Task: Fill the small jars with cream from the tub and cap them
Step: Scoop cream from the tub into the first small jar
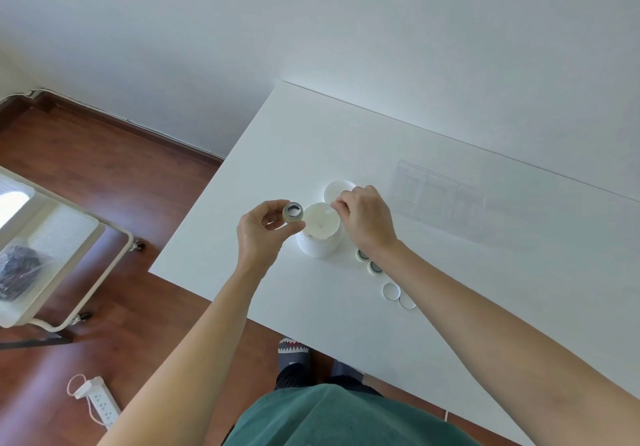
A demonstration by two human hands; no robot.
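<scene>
Left hand (265, 229) pinches small jar (293, 211) beside open tub (320, 232) on worktop (450, 272). Right hand (363, 219) curled over tub, tool unclear. Risk: cream drips past narrow jar mouth; elbow knocks loose caps (391, 291).

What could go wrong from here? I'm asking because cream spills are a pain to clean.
The left hand holds the small round open jar in the air beside the open white cream tub, so cream carried across could drip onto the white table.

The right hand works over the tub while its forearm hangs above two small open jars and two white round caps; lowering it might knock them.
</scene>
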